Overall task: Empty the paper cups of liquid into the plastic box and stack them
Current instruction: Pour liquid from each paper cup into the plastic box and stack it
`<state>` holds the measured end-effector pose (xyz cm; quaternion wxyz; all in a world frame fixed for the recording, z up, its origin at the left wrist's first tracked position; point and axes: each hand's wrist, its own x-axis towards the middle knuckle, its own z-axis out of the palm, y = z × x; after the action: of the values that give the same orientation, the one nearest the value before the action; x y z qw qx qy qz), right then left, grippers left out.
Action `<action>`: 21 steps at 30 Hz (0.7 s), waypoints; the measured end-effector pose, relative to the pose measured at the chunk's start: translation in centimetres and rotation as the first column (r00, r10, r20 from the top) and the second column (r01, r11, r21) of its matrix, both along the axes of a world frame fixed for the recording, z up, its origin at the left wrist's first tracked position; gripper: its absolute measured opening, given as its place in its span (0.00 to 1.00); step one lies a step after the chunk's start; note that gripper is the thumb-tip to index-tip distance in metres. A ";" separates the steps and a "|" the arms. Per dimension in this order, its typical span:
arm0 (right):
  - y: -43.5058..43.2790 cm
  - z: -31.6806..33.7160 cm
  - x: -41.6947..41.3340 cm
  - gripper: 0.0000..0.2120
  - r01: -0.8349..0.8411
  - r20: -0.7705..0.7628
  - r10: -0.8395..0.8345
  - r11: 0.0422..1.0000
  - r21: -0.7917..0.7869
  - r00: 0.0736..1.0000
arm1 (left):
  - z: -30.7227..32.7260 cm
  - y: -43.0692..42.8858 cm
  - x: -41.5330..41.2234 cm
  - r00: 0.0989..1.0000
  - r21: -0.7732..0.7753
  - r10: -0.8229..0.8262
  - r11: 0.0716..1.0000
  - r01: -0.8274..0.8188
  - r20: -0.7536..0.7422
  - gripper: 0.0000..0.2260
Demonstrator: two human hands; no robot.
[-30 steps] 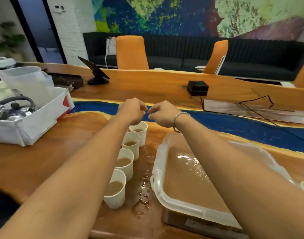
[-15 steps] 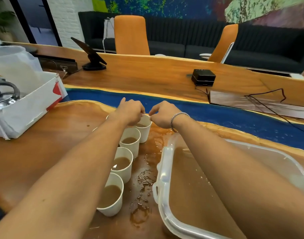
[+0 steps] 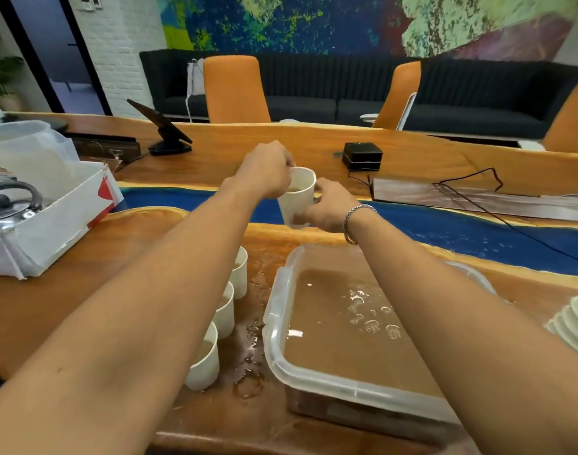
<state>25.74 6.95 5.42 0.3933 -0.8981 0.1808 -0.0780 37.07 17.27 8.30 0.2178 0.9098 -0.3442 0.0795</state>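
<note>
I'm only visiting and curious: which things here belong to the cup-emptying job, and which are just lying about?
Job: raised paper cup, held by left hand and right hand; three waiting cups; plastic box; stacked cups.
Lying about: kettle, white carton, black box, tablet stand, orange chair.

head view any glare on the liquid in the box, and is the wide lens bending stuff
Head view: white glints sit on the brown liquid in the plastic box and on the spill beside it; head view, the left forearm balloons toward the lower corner, typical wide-angle stretch; the held cup looks slightly soft.
</note>
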 end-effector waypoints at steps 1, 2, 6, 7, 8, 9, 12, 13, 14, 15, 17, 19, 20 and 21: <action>0.0 0.2 -0.6 0.35 0.008 0.050 -0.009 1.000 0.027 0.999 | 0.7 -0.4 -0.9 1.000 -0.027 -0.010 1.000 0.010 -0.007 0.10; 0.0 0.6 -1.5 0.35 0.018 0.102 -0.022 0.999 0.048 0.995 | 1.4 -0.8 -2.2 1.000 -0.050 -0.023 0.998 0.023 -0.006 0.09; -0.3 1.9 -5.2 0.29 0.046 0.266 -0.067 0.995 0.083 0.962 | 3.4 -1.9 -6.5 0.997 -0.127 -0.079 0.989 0.077 -0.016 0.09; -0.5 2.0 -6.1 0.31 0.066 0.284 -0.094 0.992 0.108 0.954 | 3.8 -2.0 -7.3 0.995 -0.146 -0.095 0.985 0.090 -0.026 0.09; -0.8 2.1 -7.1 0.33 0.086 0.296 -0.122 0.988 0.130 0.947 | 4.1 -2.1 -8.3 0.993 -0.171 -0.112 0.980 0.105 -0.034 0.09; -1.0 2.1 -8.0 0.34 0.097 0.305 -0.139 0.984 0.149 0.942 | 4.3 -2.0 -9.2 0.991 -0.205 -0.123 0.973 0.110 -0.052 0.12; -1.5 1.7 -11.0 0.36 0.119 0.335 -0.174 0.977 0.178 0.926 | 4.4 -1.6 -11.7 0.985 -0.320 -0.141 0.942 0.102 -0.101 0.21; -1.7 1.6 -11.9 0.35 0.126 0.354 -0.184 0.975 0.181 0.917 | 4.2 -1.5 -12.4 0.982 -0.349 -0.146 0.932 0.098 -0.116 0.22; -1.8 1.3 -13.0 0.33 0.136 0.371 -0.194 0.975 0.178 0.908 | 3.8 -1.3 -13.1 0.980 -0.369 -0.152 0.925 0.096 -0.125 0.22; -2.0 1.0 -13.7 0.32 0.144 0.385 -0.201 0.974 0.173 0.901 | 3.4 -1.1 -13.5 0.979 -0.378 -0.156 0.921 0.096 -0.132 0.22; -2.1 0.4 -15.3 0.31 0.161 0.403 -0.211 0.975 0.154 0.890 | 2.1 -0.7 -14.3 0.978 -0.368 -0.148 0.926 0.086 -0.143 0.22; -2.2 -0.2 -16.5 0.31 0.178 0.421 -0.211 0.977 0.118 0.882 | 0.7 -0.4 -14.9 0.979 -0.351 -0.135 0.934 0.074 -0.152 0.21; -2.2 -0.5 -17.2 0.30 0.184 0.427 -0.209 0.978 0.100 0.880 | -0.1 -0.3 -15.2 0.979 -0.339 -0.137 0.938 0.079 -0.152 0.20; -2.2 -0.8 -17.8 0.30 0.191 0.430 -0.209 0.978 0.085 0.878 | -0.9 -0.2 -15.6 0.979 -0.328 -0.141 0.941 0.086 -0.150 0.19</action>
<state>7.92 4.77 4.67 0.4314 -0.8261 0.1814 -0.3140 21.51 17.03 7.38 0.3954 0.8444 -0.3588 0.0430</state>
